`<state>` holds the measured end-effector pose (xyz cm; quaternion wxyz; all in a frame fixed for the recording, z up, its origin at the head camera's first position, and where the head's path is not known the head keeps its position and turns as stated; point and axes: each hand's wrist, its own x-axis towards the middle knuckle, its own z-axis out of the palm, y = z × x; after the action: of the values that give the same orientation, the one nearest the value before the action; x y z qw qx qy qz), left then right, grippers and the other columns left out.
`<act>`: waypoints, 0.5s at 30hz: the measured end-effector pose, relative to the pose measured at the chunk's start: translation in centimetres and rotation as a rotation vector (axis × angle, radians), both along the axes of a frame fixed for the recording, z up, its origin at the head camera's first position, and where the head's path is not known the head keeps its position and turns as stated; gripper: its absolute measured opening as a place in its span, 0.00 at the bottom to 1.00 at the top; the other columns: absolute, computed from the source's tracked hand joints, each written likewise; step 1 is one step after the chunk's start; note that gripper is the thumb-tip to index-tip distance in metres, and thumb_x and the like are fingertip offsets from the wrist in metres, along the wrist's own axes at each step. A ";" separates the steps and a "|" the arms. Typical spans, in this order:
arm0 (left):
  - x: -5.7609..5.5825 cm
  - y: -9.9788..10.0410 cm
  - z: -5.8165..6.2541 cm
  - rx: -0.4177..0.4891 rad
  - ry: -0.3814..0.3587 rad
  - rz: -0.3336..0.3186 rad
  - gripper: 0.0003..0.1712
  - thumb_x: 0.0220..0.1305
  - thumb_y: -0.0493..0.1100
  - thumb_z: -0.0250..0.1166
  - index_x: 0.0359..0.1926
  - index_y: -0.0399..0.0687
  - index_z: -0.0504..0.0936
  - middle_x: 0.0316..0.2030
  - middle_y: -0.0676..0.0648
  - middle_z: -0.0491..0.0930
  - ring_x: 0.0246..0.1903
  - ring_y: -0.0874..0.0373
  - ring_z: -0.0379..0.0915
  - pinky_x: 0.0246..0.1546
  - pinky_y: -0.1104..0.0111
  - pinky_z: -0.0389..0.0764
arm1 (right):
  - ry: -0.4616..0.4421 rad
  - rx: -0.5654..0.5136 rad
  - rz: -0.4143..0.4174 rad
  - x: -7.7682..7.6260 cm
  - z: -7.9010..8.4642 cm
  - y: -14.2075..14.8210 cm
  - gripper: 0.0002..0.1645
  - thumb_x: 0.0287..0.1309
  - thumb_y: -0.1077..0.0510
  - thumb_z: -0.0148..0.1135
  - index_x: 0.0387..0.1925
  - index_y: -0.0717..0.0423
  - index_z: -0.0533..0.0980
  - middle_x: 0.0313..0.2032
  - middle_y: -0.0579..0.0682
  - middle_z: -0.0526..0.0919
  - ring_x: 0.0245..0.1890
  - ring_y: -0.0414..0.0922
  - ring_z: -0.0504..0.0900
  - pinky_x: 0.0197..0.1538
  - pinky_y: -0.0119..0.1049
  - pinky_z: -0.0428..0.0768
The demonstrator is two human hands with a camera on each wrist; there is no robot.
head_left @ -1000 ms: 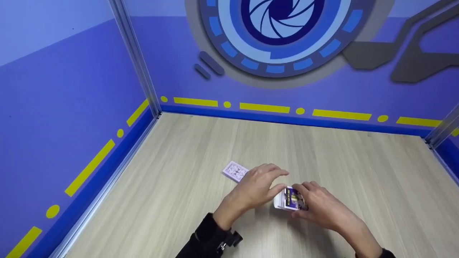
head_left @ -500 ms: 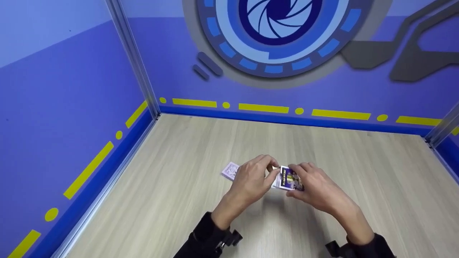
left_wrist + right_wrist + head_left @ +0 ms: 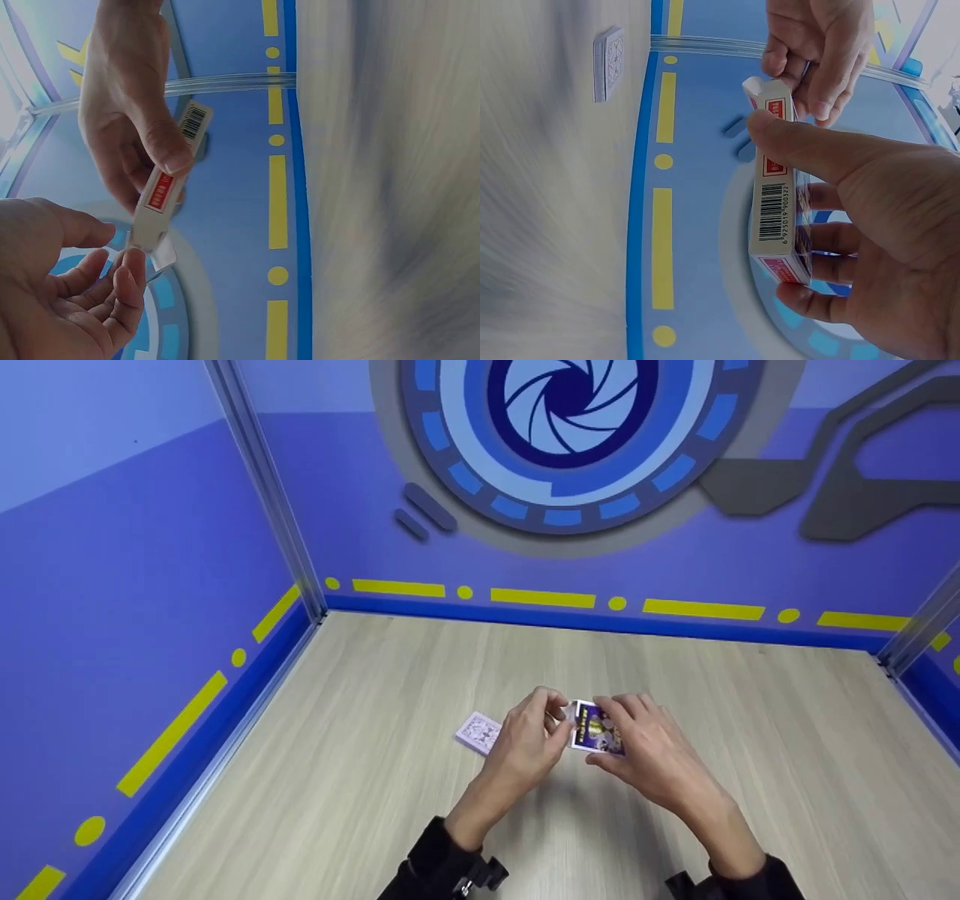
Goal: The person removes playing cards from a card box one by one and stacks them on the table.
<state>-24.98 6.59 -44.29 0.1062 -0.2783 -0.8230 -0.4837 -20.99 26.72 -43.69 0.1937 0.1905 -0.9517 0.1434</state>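
Observation:
My right hand (image 3: pixel 652 746) grips a playing card box (image 3: pixel 595 727) by its long sides, raised over the table. Purple and yellow artwork covers its broad face. In the right wrist view, a barcode and red labels run along the narrow side of the box (image 3: pixel 771 214), with a white flap sticking out at the end. My left hand (image 3: pixel 525 739) is at that end, its fingers loosely bent and the tips close to or touching the flap. Whether they pinch the flap is not clear. A deck of cards (image 3: pixel 478 731) lies face down on the table, partly behind the left hand.
The wood-grain table (image 3: pixel 360 780) meets a blue back wall (image 3: pixel 517 555) with yellow dashes. Another blue wall (image 3: pixel 135 607) rises at the left, joined at a metal corner post (image 3: pixel 262 487). Black straps with small cameras (image 3: pixel 442 859) sit at the wrists.
Both hands have moved up and slightly left with the card box. The left fingers have gone from spread to bent at the box's end. The deck has stayed on the table.

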 end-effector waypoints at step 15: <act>-1.4 0.2 -1.4 0.074 -0.177 -0.052 0.14 0.68 0.37 0.69 0.51 0.44 0.76 0.37 0.54 0.79 0.36 0.67 0.74 0.40 0.72 0.79 | 0.026 0.018 -0.005 0.0 -0.2 -0.2 0.46 0.44 0.50 0.86 0.63 0.60 0.75 0.53 0.56 0.79 0.53 0.54 0.75 0.54 0.54 0.76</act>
<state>-26.36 6.81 -45.68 0.0305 -0.2517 -0.8032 -0.5390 -21.01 26.56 -43.85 0.2048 0.1918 -0.9507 0.1318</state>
